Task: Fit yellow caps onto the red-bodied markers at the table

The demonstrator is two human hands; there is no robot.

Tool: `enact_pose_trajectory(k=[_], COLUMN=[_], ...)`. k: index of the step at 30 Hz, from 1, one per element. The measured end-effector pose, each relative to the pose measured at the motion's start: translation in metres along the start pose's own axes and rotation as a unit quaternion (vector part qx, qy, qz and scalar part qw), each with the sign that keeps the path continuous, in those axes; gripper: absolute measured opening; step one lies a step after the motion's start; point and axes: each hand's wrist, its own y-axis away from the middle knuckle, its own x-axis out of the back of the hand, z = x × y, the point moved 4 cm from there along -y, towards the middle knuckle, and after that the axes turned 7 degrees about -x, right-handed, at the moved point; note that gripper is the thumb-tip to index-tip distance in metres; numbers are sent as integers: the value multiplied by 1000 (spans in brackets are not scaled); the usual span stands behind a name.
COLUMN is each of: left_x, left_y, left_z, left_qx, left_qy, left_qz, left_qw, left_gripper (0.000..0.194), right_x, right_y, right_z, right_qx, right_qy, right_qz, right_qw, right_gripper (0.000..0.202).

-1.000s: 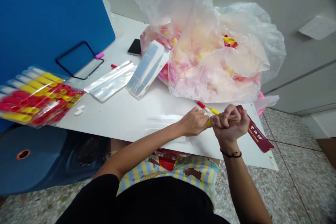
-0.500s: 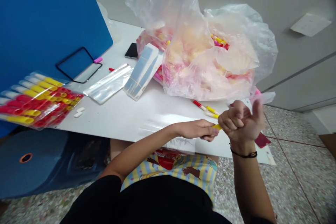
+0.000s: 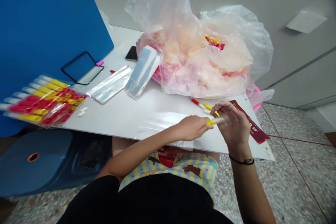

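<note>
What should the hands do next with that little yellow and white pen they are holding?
Probably slide the pen into the clear sleeve lying flat on the white table just left of the hands. The left hand and right hand both pinch the pen above the table's near edge, and the filled packs at far left already hold pens in such sleeves.

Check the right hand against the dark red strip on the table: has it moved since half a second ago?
Yes. The right hand has come down and turned over: it was raised, covering most of the dark red strip, and now sits left of it, holding the yellow-capped marker.
</note>
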Motion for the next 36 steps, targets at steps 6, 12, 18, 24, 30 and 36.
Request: enact_pose_trajectory(k=[6, 12, 18, 24, 30, 36], left_x=[-15, -22, -40, -37, -35, -39], left_y=[5, 0, -12, -15, -4, -16], left_z=[17, 16, 6, -3, 7, -8], left_qx=[-106, -87, 40, 39, -60, -12], left_qy=[459, 286, -207, 70, 492, 81], left_qz=[-243, -125, 87, -24, -304, -48], left_qw=[848, 946, 974, 996, 814, 996], left_gripper=[50, 45, 28, 32, 44, 36], right_x=[-7, 3, 32, 30, 20, 45], right_y=[16, 16, 4, 5, 21, 10], right_z=[-18, -18, 10, 11, -7, 14], right_qx=[61, 64, 112, 65, 24, 58], right_qy=[-5, -72, -145, -122, -84, -155], right_qz=[-148, -75, 168, 122, -45, 88], right_qw=[987, 993, 969, 983, 995, 982], right_gripper=[34, 43, 32, 24, 42, 29])
